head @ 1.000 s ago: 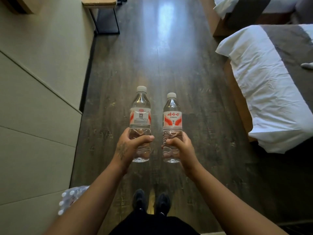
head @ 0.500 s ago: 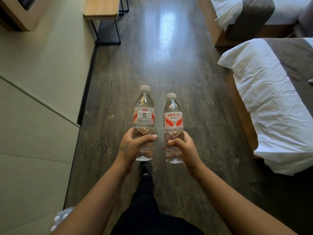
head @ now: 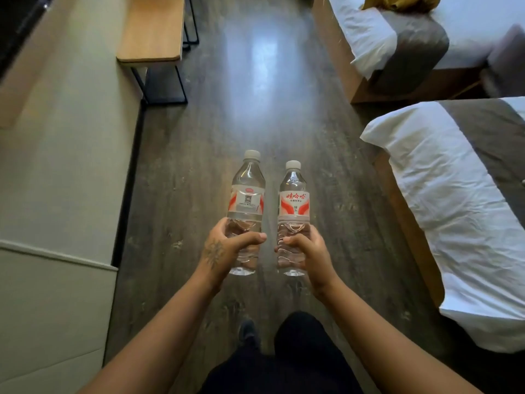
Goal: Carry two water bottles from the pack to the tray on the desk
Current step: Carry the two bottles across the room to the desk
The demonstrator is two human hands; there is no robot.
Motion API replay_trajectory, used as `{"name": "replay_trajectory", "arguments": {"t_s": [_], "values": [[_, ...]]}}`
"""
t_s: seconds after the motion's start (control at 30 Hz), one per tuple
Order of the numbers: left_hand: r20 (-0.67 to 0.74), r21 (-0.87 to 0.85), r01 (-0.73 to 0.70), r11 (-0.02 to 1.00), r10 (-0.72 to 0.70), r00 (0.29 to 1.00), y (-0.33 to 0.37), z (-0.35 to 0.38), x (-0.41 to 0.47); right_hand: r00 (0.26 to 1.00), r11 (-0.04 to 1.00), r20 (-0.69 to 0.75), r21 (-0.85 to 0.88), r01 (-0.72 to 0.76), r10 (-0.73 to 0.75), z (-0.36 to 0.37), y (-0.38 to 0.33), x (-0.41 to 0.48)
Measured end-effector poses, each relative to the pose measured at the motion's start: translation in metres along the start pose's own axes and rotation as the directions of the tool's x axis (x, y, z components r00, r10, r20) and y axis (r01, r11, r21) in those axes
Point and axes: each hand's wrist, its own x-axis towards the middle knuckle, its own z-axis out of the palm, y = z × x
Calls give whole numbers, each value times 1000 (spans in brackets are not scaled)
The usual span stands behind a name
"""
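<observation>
I hold two clear water bottles with white caps and red-and-white labels upright in front of me, side by side over the dark wooden floor. My left hand (head: 224, 248) grips the lower half of the left bottle (head: 246, 191). My right hand (head: 306, 251) grips the lower half of the right bottle (head: 293, 197). The two bottles are a little apart. A wooden desk (head: 152, 32) on black metal legs stands ahead at the upper left against the wall. No tray and no bottle pack are in view.
A beige panelled wall (head: 62, 172) runs along the left. Two beds with white sheets stand on the right, the near bed (head: 454, 211) and the far bed (head: 397, 38). The floor aisle (head: 255, 95) runs between them. My legs and one shoe show at the bottom.
I have walked forward along the aisle: the desk and beds are closer and larger, and the bottle pack at the lower left has dropped out of view. Both hands keep their grip.
</observation>
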Motion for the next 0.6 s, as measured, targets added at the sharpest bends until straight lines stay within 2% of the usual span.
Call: {"name": "replay_trajectory", "arguments": {"t_s": [0.37,0.6], "values": [[-27,-21,-35,999,35,999,103,22,187,998,999,58,23,23,-24,7,-100,191],[-89,-32,9,999,-12,996,165,44,292,998,999,58,-36,-13,15,1,-161,310]]}}
